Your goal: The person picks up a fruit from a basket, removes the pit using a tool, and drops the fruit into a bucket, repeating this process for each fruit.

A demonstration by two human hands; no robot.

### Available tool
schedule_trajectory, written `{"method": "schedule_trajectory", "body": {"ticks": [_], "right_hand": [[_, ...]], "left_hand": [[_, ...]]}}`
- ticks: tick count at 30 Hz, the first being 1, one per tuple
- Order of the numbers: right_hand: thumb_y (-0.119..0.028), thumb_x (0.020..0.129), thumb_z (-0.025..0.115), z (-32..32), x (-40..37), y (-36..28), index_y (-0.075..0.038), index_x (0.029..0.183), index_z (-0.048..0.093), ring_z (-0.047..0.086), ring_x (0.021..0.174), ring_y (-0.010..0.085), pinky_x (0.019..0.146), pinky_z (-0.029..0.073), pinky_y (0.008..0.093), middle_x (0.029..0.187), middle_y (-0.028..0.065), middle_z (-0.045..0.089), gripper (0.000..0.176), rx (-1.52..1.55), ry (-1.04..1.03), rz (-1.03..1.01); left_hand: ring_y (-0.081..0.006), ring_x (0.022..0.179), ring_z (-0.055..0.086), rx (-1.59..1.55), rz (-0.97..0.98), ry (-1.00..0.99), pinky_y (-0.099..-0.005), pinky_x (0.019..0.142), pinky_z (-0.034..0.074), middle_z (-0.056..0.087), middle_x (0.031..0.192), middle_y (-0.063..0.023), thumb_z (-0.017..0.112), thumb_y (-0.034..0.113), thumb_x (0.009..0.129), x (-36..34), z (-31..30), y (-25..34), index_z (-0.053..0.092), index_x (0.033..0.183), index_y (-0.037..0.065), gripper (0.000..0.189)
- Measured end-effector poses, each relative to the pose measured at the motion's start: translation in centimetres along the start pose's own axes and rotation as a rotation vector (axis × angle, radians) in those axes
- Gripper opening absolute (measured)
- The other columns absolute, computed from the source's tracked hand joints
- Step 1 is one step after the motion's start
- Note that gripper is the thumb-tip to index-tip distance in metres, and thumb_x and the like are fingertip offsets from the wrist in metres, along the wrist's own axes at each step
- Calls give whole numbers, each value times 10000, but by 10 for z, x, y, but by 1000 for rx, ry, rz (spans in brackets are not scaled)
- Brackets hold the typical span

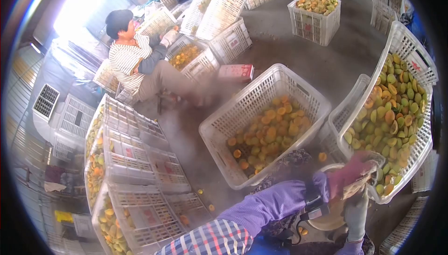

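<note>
My left hand (353, 176), in a maroon and beige glove below a purple sleeve cover, is closed beside the near rim of a white crate (413, 59). Whatever it grips is hidden. Close under it is my right hand (356, 215) in a grey glove, its fingers covered by the left glove. Green and orange apricot-like fruit (392, 110), some of it cut, fills that crate. Below both hands stands a pale round bucket (326, 220). A second white crate (224, 115) ahead holds orange fruit halves (273, 131).
Stacked crates of fruit (140, 161) stand on the left. A seated person in a striped shirt (130, 63) handles something over another fruit crate (205, 61). A red and white box (236, 72) and a full crate (315, 24) stand farther off. Loose fruit (322, 156) lies on the floor.
</note>
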State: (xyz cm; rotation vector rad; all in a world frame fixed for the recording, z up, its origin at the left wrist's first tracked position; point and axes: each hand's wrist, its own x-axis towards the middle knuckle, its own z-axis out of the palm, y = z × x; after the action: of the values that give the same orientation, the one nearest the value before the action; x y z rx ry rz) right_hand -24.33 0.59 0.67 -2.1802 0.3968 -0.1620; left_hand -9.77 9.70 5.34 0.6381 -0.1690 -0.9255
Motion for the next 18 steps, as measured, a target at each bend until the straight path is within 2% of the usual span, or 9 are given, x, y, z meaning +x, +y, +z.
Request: {"method": "schedule_trajectory", "body": {"ticks": [2, 7, 8, 10, 11, 13, 15, 16, 18], "right_hand": [[-35, 860, 452, 7, 1, 22, 42, 1222, 449, 541, 638, 141, 577, 443, 250, 770, 69, 546, 369, -64, -34, -235], [-88, 912, 487, -8, -5, -66, -12, 1083, 503, 502, 551, 55, 455, 385, 216, 702, -10, 538, 188, 538, -185, 272], [-110, 914, 507, -20, 1, -61, -37, 1037, 523, 498, 564, 51, 479, 386, 206, 707, -16, 535, 144, 595, -381, 248], [-110, 890, 534, -13, -7, -49, -63, 987, 546, 483, 545, 50, 464, 384, 220, 681, -30, 512, 109, 722, -136, 500], [-111, 882, 554, -23, 0, -78, -60, 997, 554, 483, 547, 53, 465, 388, 220, 698, -30, 519, 125, 710, -309, 523], [-89, 860, 588, -36, 5, -88, -37, 995, 574, 498, 541, 89, 474, 412, 247, 702, -24, 535, 146, 755, -451, 525], [-65, 846, 579, -22, 3, -52, -33, 1000, 546, 571, 564, 279, 521, 469, 359, 678, 140, 575, 161, 103, -335, -22], [-52, 839, 574, -16, 0, -34, -31, 1002, 532, 608, 575, 374, 545, 498, 416, 666, 223, 595, 170, -221, -169, -219], [-158, 883, 529, -9, -9, -21, -31, 994, 513, 646, 573, 322, 502, 502, 415, 651, 150, 640, 169, -697, -261, 39]], "left_hand": [[-142, 673, 593, 56, 23, -73, -267, 607, 497, 617, 894, -88, 589, 91, 830, -9, 4, 12, 586, 1095, -63, 307], [-161, 656, 622, 36, -62, -454, -289, 578, 531, 628, 905, -110, 599, 91, 836, -10, -5, 33, 564, 1125, -87, 342], [-171, 649, 638, 13, -85, -363, -295, 573, 540, 642, 933, -122, 622, 121, 846, -14, 0, 33, 567, 1152, -66, 363], [-182, 653, 644, -92, -51, -320, -302, 568, 542, 646, 961, -125, 634, 122, 840, -20, -3, 24, 570, 1168, -46, 374], [-188, 655, 646, -162, -64, -323, -305, 566, 543, 649, 975, -126, 639, 122, 837, -18, -3, 15, 572, 1177, -37, 380], [-142, 848, 639, 911, 370, -220, -245, 681, 526, 648, 1029, -111, 628, 128, 866, -5, -14, 28, 570, 1189, -5, 353], [-107, 743, 569, 79, 108, 68, -248, 635, 481, 594, 872, -24, 580, 154, 889, -9, -3, 45, 622, 1060, 48, 205], [-119, 710, 555, 97, 71, 275, -258, 620, 475, 564, 836, -4, 543, 152, 913, -8, -6, 63, 619, 1070, 40, 207], [-168, 844, 585, 593, 292, 175, -288, 721, 498, 594, 966, -69, 560, 99, 896, -15, -24, 87, 592, 1129, 3, 255]]}}
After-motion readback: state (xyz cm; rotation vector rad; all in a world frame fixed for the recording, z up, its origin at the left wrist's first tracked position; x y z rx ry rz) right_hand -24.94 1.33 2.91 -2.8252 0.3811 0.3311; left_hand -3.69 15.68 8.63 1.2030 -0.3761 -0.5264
